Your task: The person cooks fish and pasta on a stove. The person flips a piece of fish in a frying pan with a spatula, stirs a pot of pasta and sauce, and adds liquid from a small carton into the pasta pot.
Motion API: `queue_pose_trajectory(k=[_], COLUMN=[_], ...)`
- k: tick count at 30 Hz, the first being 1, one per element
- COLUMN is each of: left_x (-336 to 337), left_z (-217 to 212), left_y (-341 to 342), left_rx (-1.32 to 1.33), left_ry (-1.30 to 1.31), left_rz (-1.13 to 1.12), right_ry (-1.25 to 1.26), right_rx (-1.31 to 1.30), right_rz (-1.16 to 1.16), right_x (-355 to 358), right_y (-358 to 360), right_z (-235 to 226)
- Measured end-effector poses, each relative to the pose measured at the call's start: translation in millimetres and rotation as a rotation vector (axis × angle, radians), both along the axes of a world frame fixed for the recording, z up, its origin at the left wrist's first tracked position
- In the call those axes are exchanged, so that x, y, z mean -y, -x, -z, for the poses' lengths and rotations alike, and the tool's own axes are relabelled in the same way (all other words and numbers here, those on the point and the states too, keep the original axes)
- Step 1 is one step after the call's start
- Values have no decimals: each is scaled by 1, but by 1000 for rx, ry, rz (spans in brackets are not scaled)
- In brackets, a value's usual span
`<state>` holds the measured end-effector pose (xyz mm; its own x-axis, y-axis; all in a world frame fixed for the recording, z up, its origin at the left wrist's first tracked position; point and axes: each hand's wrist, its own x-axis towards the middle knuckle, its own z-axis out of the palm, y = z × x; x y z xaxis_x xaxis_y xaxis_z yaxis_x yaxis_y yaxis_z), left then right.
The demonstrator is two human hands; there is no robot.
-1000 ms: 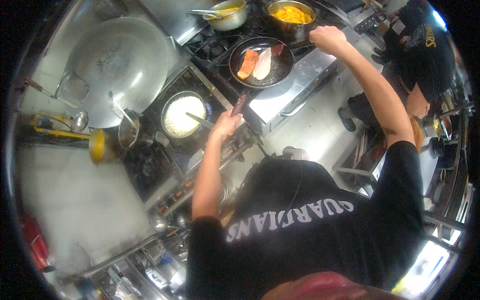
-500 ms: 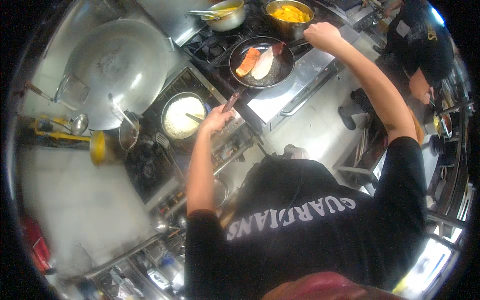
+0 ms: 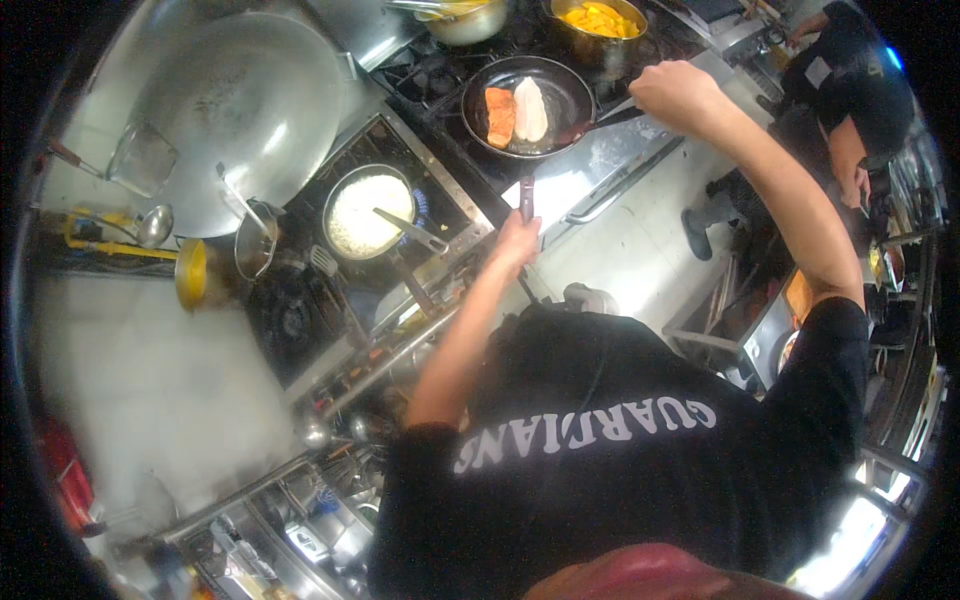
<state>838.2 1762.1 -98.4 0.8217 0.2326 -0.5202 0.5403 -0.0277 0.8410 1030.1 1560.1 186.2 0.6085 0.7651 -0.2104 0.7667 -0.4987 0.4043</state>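
Pan handle (image 3: 612, 113) — end hidden, bowl (image 3: 468, 29) — cropped

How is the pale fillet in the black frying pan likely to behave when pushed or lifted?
The pale fillet would probably slide when pushed, since the black frying pan looks glossy inside. Its long, soft-looking shape suggests it may sag or break if lifted by one end. Lying flat beside the orange fillet, it seems unlikely to roll.

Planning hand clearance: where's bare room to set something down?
Steel ledge between frying pan and oven bar looks bare; right hand near its right end. Pale surface between yellow container and red object also; counter or floor unclear. Crowded: burners around frying pan, yellow-food pot and steel bowl.
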Motion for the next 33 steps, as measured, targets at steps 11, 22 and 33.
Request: queue_pose_trajectory(k=[11,22,33], left_x=[60,65,60], left_z=[2,-2,-7], left_y=[-22,-21,-11], left_rx=[91,149,150], left_ry=[172,242,185], left_rz=[-112,-163,-145], right_ry=[-97,-106,-126], right_rx=[30,8,4], right_rz=[-108,-135,-65], right_x=[-26,-55,-68], right_y=[32,45,38], right_z=[30,30,46])
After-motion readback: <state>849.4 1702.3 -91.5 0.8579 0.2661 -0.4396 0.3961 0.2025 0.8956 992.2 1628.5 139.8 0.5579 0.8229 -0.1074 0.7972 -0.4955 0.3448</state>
